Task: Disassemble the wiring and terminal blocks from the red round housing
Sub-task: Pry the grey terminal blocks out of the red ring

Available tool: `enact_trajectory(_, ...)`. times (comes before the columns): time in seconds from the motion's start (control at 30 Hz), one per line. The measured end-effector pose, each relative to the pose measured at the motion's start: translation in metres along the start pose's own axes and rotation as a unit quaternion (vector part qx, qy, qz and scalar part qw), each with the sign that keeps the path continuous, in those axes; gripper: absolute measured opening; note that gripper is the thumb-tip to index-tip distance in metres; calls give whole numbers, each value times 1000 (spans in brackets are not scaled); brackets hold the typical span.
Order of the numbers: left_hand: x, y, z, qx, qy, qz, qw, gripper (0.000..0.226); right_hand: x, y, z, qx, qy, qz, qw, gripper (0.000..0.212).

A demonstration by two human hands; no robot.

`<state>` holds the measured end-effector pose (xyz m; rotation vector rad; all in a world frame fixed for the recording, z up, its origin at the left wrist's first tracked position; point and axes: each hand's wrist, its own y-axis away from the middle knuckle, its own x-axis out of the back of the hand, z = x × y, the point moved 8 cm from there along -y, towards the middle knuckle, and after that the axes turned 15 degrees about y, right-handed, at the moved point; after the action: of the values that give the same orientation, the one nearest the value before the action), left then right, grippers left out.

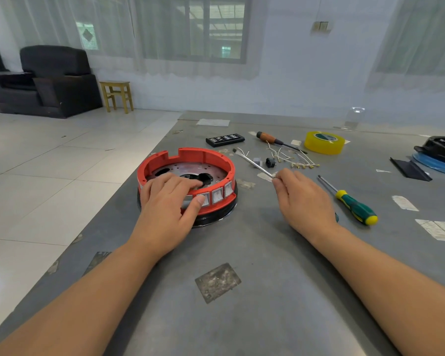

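the red round housing (188, 173) is held against the grey table (254, 253) by the left hand (168, 201): the fingers are curled over the near rim into the inside, and the thumb (195, 204) is pressed on the outer wall beside a row of white rocker switches (217, 195). a perforated metal plate with dark openings is seen inside the housing, just beyond the fingertips.

a thin sleeved wire (253, 163) is pinched by the right hand (303, 201) between thumb and forefinger; it is stretched away from the fingertips, up and to the left, with its far end lying on the table. just beyond this hand a loose bundle of white wires with brass terminals (293, 158) is spread out, with a small black part (270, 162) and a small grey block (257, 160) beside it.

to the right of the right hand a green-and-yellow screwdriver (355, 205) is laid. further off, an orange-handled screwdriver (275, 141), a yellow tape roll (324, 142) and a black bit case (225, 139) are seen.
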<state>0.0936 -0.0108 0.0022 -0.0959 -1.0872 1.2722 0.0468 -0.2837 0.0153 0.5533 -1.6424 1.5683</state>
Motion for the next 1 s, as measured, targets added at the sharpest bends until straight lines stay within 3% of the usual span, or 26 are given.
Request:
enact_trajectory(0.17,9,2,15,-44,55,32,997,53,28,15,-47,205,-46,106,972,29)
enact_trajectory(0.3,14,3,28,-104,23,45,993,26,32,21,-63,256,-48,135,956,29)
enact_trajectory(0.43,17,5,29,-145,10,60,988,19,22,15,-61,235,-50,88,967,38)
enact_trajectory(0.57,21,4,28,-146,21,87,985,18,4,1,-43,126,-13,13,992,71)
enact_trajectory(0.8,18,1,18,-89,36,78,992,20,5,6,-40,94,33,38,994,61)
enact_trajectory(0.9,17,1,10,-44,86,70,993,34,5,3,-33,86,54,33,994,71)
enact_trajectory(1.0,11,1,3,-10,65,51,997,42,-1,-1,-21,77,64,21,995,83)
